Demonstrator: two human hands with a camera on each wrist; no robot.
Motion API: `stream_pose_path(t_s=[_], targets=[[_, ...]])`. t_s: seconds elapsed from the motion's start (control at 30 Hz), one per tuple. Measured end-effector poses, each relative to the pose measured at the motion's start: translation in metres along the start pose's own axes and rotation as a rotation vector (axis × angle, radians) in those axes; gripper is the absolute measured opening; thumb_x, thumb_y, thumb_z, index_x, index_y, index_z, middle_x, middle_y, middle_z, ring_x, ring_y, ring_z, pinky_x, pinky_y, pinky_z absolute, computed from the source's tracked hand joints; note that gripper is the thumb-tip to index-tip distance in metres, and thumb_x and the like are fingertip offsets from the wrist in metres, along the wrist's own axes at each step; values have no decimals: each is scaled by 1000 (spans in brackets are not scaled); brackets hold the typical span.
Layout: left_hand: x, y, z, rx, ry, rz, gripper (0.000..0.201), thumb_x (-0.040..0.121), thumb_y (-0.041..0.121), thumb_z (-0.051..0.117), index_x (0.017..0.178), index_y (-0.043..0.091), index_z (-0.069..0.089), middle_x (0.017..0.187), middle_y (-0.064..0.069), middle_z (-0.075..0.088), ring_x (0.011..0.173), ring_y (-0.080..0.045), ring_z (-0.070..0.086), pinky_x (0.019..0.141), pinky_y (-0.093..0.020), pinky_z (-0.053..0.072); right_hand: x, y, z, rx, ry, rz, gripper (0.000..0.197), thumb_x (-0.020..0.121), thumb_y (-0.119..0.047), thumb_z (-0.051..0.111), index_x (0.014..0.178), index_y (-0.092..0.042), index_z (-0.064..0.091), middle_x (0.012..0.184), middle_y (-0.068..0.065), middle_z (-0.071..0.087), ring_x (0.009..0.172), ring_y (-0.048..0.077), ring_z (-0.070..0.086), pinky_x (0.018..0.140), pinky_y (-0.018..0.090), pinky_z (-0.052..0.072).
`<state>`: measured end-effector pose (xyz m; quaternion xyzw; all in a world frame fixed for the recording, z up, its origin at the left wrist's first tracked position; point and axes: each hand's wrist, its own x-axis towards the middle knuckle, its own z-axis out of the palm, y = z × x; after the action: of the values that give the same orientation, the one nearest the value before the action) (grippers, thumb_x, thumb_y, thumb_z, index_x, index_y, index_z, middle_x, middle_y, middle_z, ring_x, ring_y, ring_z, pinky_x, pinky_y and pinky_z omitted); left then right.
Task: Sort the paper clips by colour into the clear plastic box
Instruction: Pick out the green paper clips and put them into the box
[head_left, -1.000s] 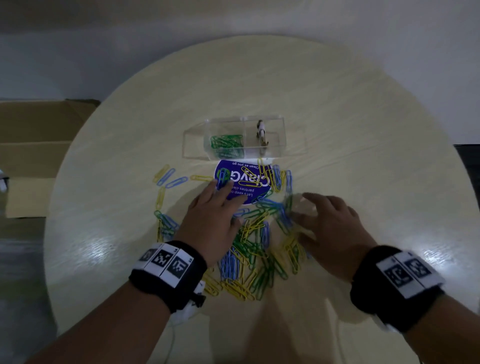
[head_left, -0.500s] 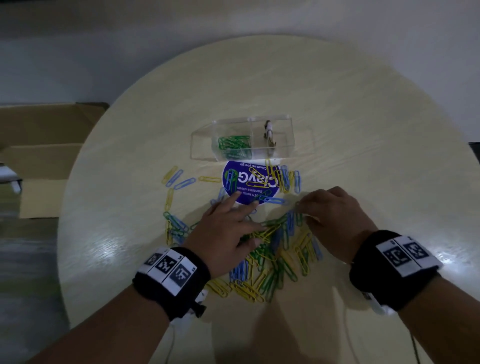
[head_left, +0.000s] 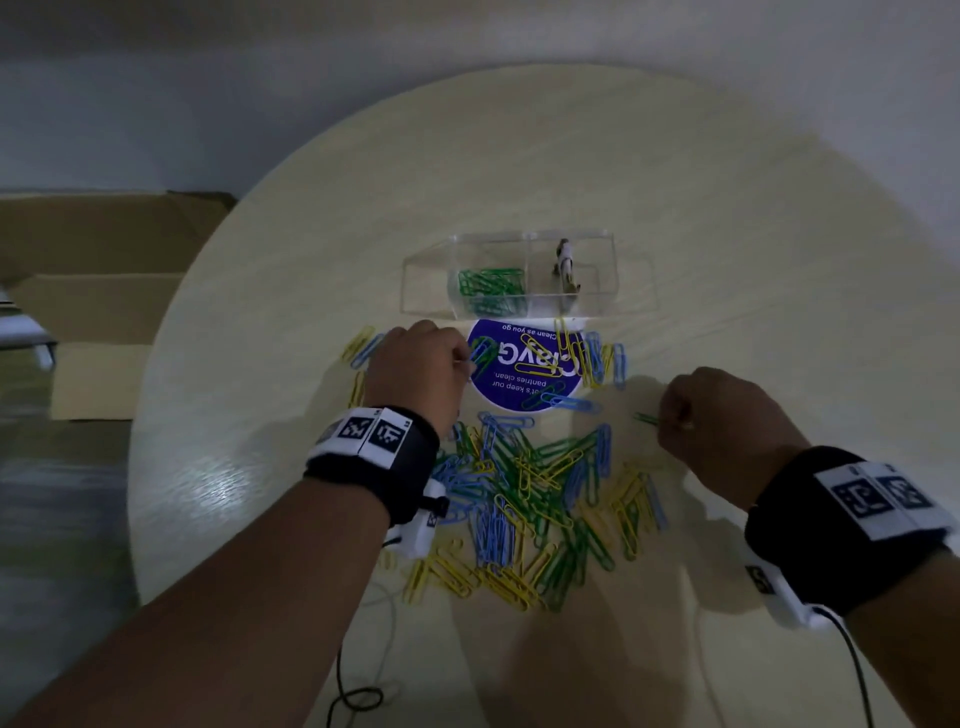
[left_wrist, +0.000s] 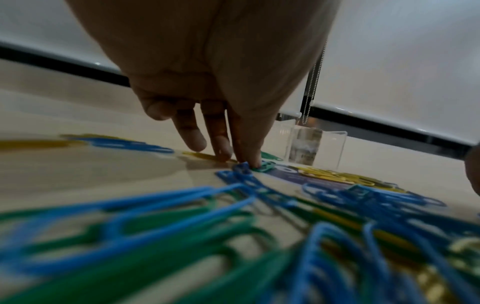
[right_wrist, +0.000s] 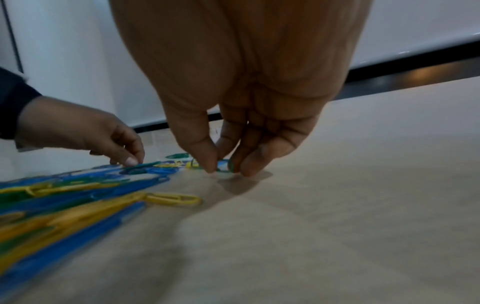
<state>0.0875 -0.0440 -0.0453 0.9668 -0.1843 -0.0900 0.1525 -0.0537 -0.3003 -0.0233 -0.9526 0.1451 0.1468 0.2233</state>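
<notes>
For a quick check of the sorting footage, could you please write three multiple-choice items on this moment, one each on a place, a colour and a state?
1. Where does the clear box stand?
A. beyond the round sticker
B. on the pile of clips
C. off the table

2. What colour are the clips in the box?
A. blue
B. green
C. yellow

3. What is the right hand doing?
A. lying flat
B. holding the box
C. pinching a green clip

Answers: 1 A, the box sits just past the sticker. 2 B, its left compartment holds only green ones. 3 C, thumb and fingers meet on a green clip at the table.
</notes>
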Motion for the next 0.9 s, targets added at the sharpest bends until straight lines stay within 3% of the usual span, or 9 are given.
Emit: stream_pose_path(t_s=[0.13,0.23,0.33,0.47,0.6,0.7,0.8,0.9], targets=[[-5,-18,-2,-61,36,-7,9,79,33,71,84,28,66,82,0,57,83,-30,56,74,-41,48,7,-17,4,69,174,-190,13,67,-9,70,74,-17,62,82,5,66,79,33,60,71,31,42],[-5,-19,-2,-91,21,21,6,80,28,70,85,31,67,81,3,56,84,-28,54,75,-41,47,17,-24,12,27,136,-314,15,68,-12,68,81,-20,65,108,-2,71,100,30,61,86,34,48],[-4,-21,-4,-84,39,23,6,84,29,67,88,30,71,79,3,55,84,-28,51,75,-36,43,20,-19,18,-29,109,-315,14,69,-15,67,80,-22,64,125,-6,64,116,29,55,94,40,48],[-4,-26,-10,12,47,5,8,85,27,66,89,28,73,87,-1,66,89,-32,52,77,-38,46,21,-5,10,-19,152,-235,12,67,-9,69,76,-16,66,121,4,66,114,28,58,97,31,42],[-4,-33,-22,152,76,-26,7,82,25,68,87,23,73,91,-4,68,92,-35,52,75,-40,45,22,2,3,-22,182,-160,12,65,-6,71,74,-12,64,115,12,67,111,33,59,99,37,42],[-4,-25,-27,141,129,68,13,80,22,69,92,23,73,90,-4,68,88,-35,54,72,-38,44,25,-12,-5,9,263,-213,17,63,-8,72,75,-16,63,118,8,67,110,32,59,98,38,43],[-9,-14,-21,52,74,270,13,82,18,68,92,23,75,87,-1,69,82,-31,55,69,-37,49,32,-40,-1,37,150,-450,13,68,-11,66,76,-19,58,119,5,66,110,28,57,94,35,44],[-16,-20,-12,55,15,297,13,84,17,68,94,18,76,89,-6,70,81,-34,59,71,-40,51,38,-54,10,-3,-74,-415,10,76,-17,64,83,-18,57,124,3,60,113,26,53,93,31,41]])
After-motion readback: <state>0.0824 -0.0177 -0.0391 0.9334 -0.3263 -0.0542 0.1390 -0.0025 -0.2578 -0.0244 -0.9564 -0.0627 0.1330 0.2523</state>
